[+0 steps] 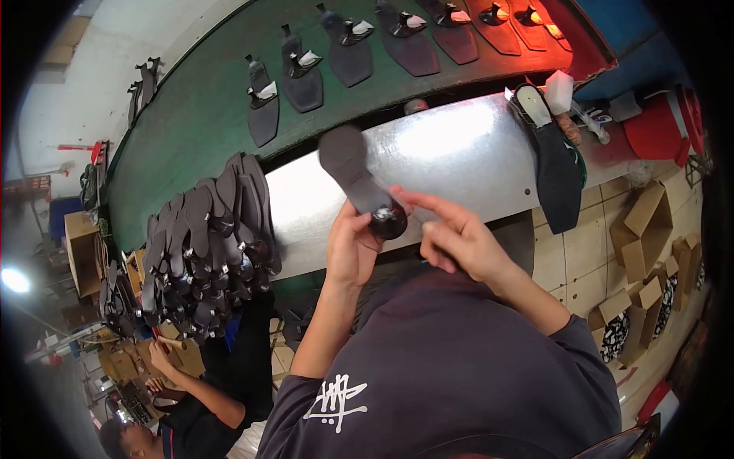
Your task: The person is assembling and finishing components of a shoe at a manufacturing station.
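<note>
My left hand is closed around the heel end of a dark shoe sole. This sole is held up over the front edge of the metal worktop, its broad toe part pointing away from me. A glossy black heel sits at its near end. At the right side of the sole, my right hand has its index finger stretched out, the tip at the sole's edge near the heel. Its other fingers are partly curled, and I see nothing plainly held in them. The sole is slightly blurred.
Beyond the metal worktop, a green conveyor belt carries several heeled soles, red-lit at right. A stack of dark soles stands left. A black sole piece lies right. Cardboard boxes stand right. A co-worker's arm shows lower left.
</note>
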A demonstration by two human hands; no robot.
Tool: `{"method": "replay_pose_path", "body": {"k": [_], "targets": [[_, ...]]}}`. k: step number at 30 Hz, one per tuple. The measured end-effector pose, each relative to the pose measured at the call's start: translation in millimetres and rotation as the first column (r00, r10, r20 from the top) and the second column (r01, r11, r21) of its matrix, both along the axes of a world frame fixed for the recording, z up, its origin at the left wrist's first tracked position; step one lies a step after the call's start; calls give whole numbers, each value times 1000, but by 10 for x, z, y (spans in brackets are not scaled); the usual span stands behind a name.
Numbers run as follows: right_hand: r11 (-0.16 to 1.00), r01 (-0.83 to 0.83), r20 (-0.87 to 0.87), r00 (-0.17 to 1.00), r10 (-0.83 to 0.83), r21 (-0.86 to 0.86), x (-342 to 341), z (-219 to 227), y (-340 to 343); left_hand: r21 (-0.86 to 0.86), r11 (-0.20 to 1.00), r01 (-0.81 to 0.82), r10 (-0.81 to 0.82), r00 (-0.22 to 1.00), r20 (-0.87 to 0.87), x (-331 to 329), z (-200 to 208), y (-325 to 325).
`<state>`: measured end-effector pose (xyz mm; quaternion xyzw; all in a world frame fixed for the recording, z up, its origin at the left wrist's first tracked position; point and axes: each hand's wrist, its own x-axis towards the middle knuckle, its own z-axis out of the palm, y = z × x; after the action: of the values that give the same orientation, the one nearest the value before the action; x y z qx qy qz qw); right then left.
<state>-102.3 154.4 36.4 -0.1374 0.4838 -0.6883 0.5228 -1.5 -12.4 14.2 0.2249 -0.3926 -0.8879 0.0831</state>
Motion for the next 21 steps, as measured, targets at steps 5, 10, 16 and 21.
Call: {"method": "replay_pose_path", "body": {"k": [5,10,16,21], "targets": [[969,-233,-297,923,246,78,230,-82,-19,446,868,-220,181,975,130,63,56,-10],[989,-27,-625,773,111,142,231,-115,-88,495,832,-252,209,968,142,136,-202,-93],[975,198,-917,400,9,96,312,-232,-115,450,856,-255,212,967,143,94,-78,-36],[971,216,-961,274,44,106,364,-242,-87,528,820,-220,198,975,98,65,-111,-39]]}}
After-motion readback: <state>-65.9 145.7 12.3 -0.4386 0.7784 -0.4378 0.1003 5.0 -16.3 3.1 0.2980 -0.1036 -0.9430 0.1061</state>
